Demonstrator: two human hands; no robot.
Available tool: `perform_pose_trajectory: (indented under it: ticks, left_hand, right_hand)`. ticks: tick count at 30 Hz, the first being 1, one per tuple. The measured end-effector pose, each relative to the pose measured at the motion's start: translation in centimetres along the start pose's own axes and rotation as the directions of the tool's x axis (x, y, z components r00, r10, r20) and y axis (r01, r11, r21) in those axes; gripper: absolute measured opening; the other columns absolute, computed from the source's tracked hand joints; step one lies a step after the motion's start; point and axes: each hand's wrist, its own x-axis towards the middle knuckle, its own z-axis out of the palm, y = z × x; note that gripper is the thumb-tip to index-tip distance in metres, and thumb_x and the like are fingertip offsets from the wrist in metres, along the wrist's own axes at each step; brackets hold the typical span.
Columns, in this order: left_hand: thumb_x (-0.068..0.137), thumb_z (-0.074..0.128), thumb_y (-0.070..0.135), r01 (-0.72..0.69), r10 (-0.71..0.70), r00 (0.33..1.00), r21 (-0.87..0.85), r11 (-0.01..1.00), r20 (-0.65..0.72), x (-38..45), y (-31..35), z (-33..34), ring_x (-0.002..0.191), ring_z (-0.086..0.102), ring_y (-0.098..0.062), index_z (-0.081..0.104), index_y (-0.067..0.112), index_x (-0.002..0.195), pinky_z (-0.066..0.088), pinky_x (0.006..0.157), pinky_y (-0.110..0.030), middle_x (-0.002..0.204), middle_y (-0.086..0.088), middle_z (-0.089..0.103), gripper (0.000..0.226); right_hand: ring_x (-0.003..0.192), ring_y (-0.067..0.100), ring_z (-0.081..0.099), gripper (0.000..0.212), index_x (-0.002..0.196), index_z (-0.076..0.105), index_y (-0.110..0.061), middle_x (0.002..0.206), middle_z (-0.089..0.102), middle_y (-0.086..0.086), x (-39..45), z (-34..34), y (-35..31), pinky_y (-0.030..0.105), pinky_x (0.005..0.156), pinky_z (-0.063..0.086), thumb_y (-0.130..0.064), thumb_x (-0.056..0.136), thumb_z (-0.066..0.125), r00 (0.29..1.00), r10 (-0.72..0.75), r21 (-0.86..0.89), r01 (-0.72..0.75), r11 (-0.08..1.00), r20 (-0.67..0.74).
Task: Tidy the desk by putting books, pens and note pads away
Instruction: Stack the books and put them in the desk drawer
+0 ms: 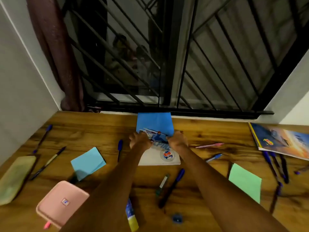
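Note:
A blue note pad [154, 122] lies at the far middle of the wooden desk [103, 124], on top of a white exercise book [160, 158] with a round logo. My left hand [139, 139] and my right hand [178, 138] both reach forward and grip the near edge of the blue note pad, fingers curled over it. Several blue pens lie scattered, one [120, 145] just left of my left arm and another [173, 185] between my arms. A light blue note pad [87, 162] lies at the left and a green one [245, 181] at the right.
A pink pencil case [60, 203] and a green pouch [15, 178] sit at the near left. A colourful book [280, 139] lies at the far right with several pens [275, 164] beside it. A pink pen [209, 145] lies right of my right hand. A barred window backs the desk.

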Motion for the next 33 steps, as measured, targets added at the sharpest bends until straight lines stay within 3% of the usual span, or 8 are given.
perform_pose_trajectory:
  ticks: [6, 9, 12, 16, 19, 25, 29, 33]
  left_hand:
    - [0.080, 0.071, 0.036, 0.146, -0.147, 0.984, -0.011, 0.989, -0.098, 1.8, 0.5, 0.3, 0.130, 0.032, -0.035, 0.026, 0.008, 0.141, 0.039, 0.100, -0.040, 0.144, -0.020, 0.029, 0.081]
    - [0.077, 0.075, 0.036, 0.235, -0.244, 0.967, -0.116, 0.965, -0.075, 2.9, 0.2, 0.2, 0.127, 0.035, -0.036, 0.026, 0.008, 0.141, 0.039, 0.099, -0.040, 0.143, -0.020, 0.030, 0.086]
    - [0.063, 0.085, 0.035, 0.257, -0.264, 0.964, -0.189, 0.948, -0.015, 3.6, -0.7, 0.0, 0.128, 0.037, -0.036, 0.031, 0.007, 0.138, 0.038, 0.101, -0.042, 0.141, -0.020, 0.035, 0.096]
    - [0.067, 0.084, 0.021, 0.153, -0.188, 0.980, -0.379, 0.913, -0.057, 4.3, -1.4, -0.4, 0.120, 0.052, -0.034, 0.058, 0.006, 0.121, 0.047, 0.097, -0.040, 0.129, -0.017, 0.057, 0.062]
    - [0.077, 0.072, 0.002, 0.033, -0.105, 0.991, -0.600, 0.799, -0.086, 3.9, -1.0, -1.4, 0.111, 0.060, -0.033, 0.063, 0.001, 0.115, 0.051, 0.088, -0.037, 0.120, -0.020, 0.063, 0.039]
    - [0.080, 0.064, -0.012, -0.202, 0.166, 0.979, -0.716, 0.669, -0.120, 1.0, 2.3, -4.6, 0.091, 0.057, -0.023, 0.052, 0.001, 0.124, 0.047, 0.064, -0.028, 0.117, -0.020, 0.062, 0.047]
    - [0.080, 0.067, -0.007, -0.236, 0.294, 0.953, -0.784, 0.575, -0.071, -1.1, 6.8, -5.7, 0.094, 0.057, -0.025, 0.053, 0.004, 0.125, 0.050, 0.083, -0.043, 0.122, -0.021, 0.061, 0.048]
    - [0.082, 0.067, -0.002, -0.249, 0.378, 0.925, -0.815, 0.522, -0.041, -3.1, 12.3, -5.1, 0.098, 0.058, -0.025, 0.051, 0.008, 0.126, 0.050, 0.083, -0.039, 0.121, -0.015, 0.061, 0.048]
  right_hand:
    - [0.125, 0.036, 0.040, 0.053, 0.133, 0.044, -0.006, 0.138, 0.041, 0.016, 0.5, 0.3, -1.0, 0.043, 0.102, 0.040, -0.033, 0.090, 0.057, 0.987, 0.154, -0.032, -0.153, 0.988, 0.037]
    - [0.106, 0.032, 0.057, 0.056, 0.123, 0.051, -0.011, 0.122, 0.055, 0.013, 3.7, 1.8, 0.2, 0.042, 0.086, 0.054, -0.046, 0.080, 0.062, 0.974, 0.215, 0.134, -0.223, 0.966, 0.071]
    - [0.077, 0.015, 0.057, 0.024, 0.102, 0.055, -0.010, 0.096, 0.060, 0.006, 4.5, 1.8, 0.5, 0.019, 0.058, 0.051, -0.031, 0.092, 0.055, 0.958, 0.230, 0.325, -0.275, 0.905, 0.170]
    - [0.068, 0.012, 0.051, 0.019, 0.108, 0.059, -0.004, 0.087, 0.056, 0.005, 3.1, 0.7, 0.9, 0.025, 0.062, 0.047, -0.013, 0.092, 0.055, 0.950, 0.221, 0.464, -0.302, 0.833, 0.221]
    - [0.083, 0.019, 0.058, 0.024, 0.112, 0.058, -0.006, 0.110, 0.063, 0.012, 2.6, 0.2, 1.1, 0.035, 0.079, 0.052, -0.012, 0.088, 0.061, 0.943, 0.239, 0.543, -0.329, 0.772, 0.232]
    - [0.095, 0.029, 0.064, 0.038, 0.108, 0.064, 0.007, 0.112, 0.066, 0.017, 0.4, -4.7, 2.2, 0.039, 0.083, 0.052, -0.016, 0.079, 0.074, 0.925, 0.376, 0.761, -0.277, 0.586, 0.048]
    - [0.091, 0.031, 0.068, 0.051, 0.111, 0.063, -0.005, 0.108, 0.070, 0.014, -1.1, -10.6, 4.8, 0.044, 0.084, 0.056, -0.045, 0.081, 0.067, 0.946, 0.314, 0.893, -0.210, 0.399, 0.082]
    - [0.080, 0.032, 0.069, 0.062, 0.101, 0.063, -0.013, 0.089, 0.073, 0.009, -0.6, -15.5, 10.0, 0.046, 0.079, 0.057, -0.066, 0.070, 0.062, 0.927, 0.371, 0.930, -0.175, 0.323, 0.045]
